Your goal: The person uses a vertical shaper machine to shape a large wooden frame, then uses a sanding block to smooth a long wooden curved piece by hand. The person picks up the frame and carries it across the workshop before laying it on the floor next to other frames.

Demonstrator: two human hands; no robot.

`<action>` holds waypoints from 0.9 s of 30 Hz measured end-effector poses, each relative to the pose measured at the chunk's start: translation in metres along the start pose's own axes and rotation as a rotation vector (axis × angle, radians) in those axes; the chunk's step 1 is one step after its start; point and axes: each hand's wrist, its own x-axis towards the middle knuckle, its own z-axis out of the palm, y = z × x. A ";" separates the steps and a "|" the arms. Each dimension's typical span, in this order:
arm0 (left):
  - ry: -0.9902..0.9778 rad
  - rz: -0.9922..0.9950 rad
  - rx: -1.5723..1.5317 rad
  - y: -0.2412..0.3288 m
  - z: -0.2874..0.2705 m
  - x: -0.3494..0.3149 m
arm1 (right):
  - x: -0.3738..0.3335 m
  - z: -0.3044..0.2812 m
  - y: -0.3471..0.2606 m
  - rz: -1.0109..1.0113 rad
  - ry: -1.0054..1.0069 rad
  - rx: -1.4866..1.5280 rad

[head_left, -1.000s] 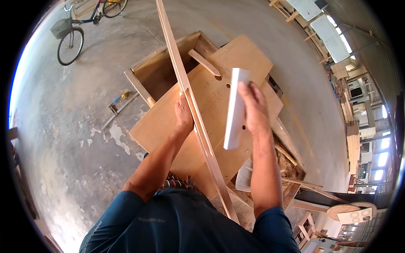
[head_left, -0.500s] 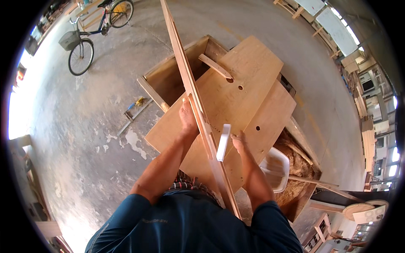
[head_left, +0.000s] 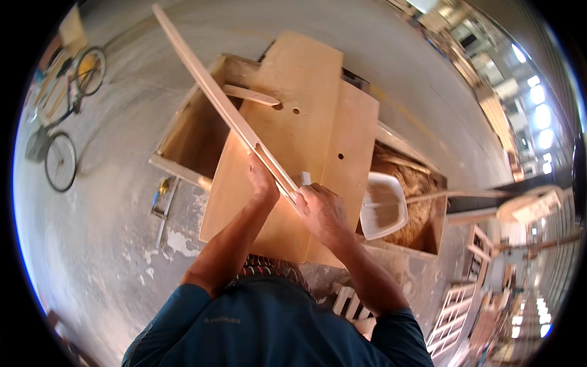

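Observation:
A long, narrow wooden strip [head_left: 211, 88] with a slot near its middle slants from the upper left down between my hands. My left hand [head_left: 263, 177] is closed around it from the left, just below the slot. My right hand [head_left: 322, 211] is closed at the strip's near end, its fingertips against the wood. Past its knuckles pokes the tip of a white bar [head_left: 306, 177], the rest hidden by the hand. Under both hands lie flat plywood boards [head_left: 299, 73] with several round holes, overlapping one another.
The boards lie across an open wooden box [head_left: 174, 131]. A short wooden piece [head_left: 251, 95] rests on them. To the right, a white tub [head_left: 384, 208] sits in a box holding brown fibrous stuff [head_left: 419, 214]. A clamp [head_left: 164, 208] lies on the floor; a bicycle [head_left: 61, 153] stands far left.
The strip has tilted further toward the left. My right hand has come in to the strip's near end, and the white bar is now mostly covered. My view has turned.

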 end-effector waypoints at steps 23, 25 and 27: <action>-1.201 -0.464 -0.152 0.231 0.035 -0.095 | -0.084 -0.139 -0.171 0.076 0.644 -0.500; -1.032 -0.296 -0.084 0.308 0.047 -0.074 | -0.123 -0.158 -0.224 0.004 0.863 -0.437; -1.182 -0.275 -0.072 0.373 0.048 -0.094 | -0.180 -0.156 -0.248 -0.038 1.246 -0.406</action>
